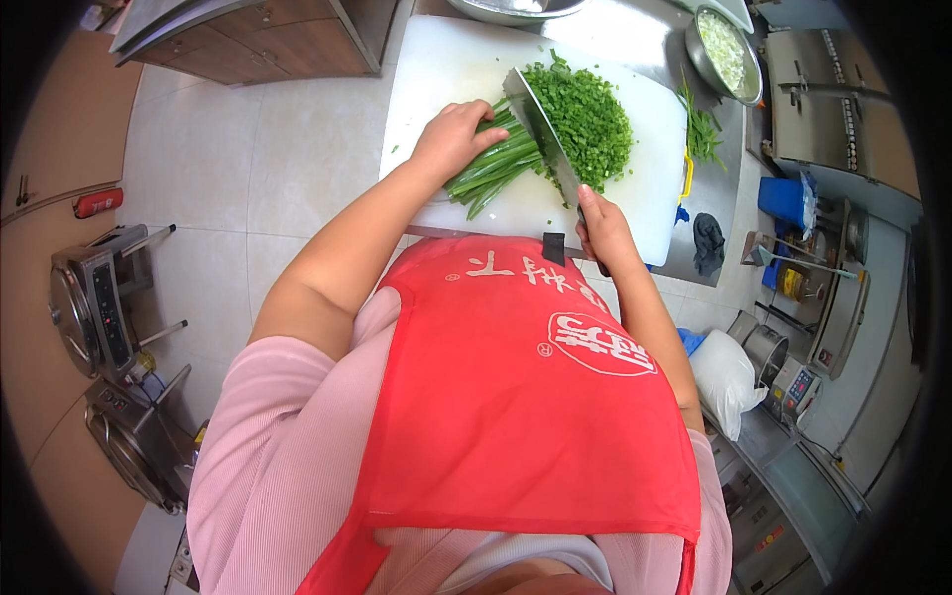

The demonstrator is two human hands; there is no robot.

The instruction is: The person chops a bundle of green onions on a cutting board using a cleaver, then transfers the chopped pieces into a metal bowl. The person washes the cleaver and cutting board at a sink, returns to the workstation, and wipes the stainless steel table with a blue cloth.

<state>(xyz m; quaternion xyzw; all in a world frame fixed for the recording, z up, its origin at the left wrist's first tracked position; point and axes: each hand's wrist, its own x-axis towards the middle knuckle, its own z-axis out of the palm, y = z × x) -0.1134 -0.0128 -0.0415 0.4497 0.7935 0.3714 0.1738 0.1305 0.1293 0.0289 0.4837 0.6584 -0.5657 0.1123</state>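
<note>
A bundle of long green stalks [494,169], likely scallions or garlic chives, lies on a white cutting board [439,59]. Over its upper left part rests my left hand [457,137], fingers curled down onto the stalks. My right hand [606,227] grips the dark handle of a cleaver [547,134]. The blade slants up and left, between the whole stalks and a heap of chopped greens [584,115]. It stands at the cut end of the bundle, close to my left fingertips. Whether the edge touches the board is hidden.
Right of the board, a steel bowl [721,56] holds pale chopped vegetable. Loose green pieces [701,126] and a dark cloth [708,236] lie on the steel table [662,46]. Another metal bowl [520,9] stands beyond the board. A yellow handle [686,177] sticks out at the board's right edge.
</note>
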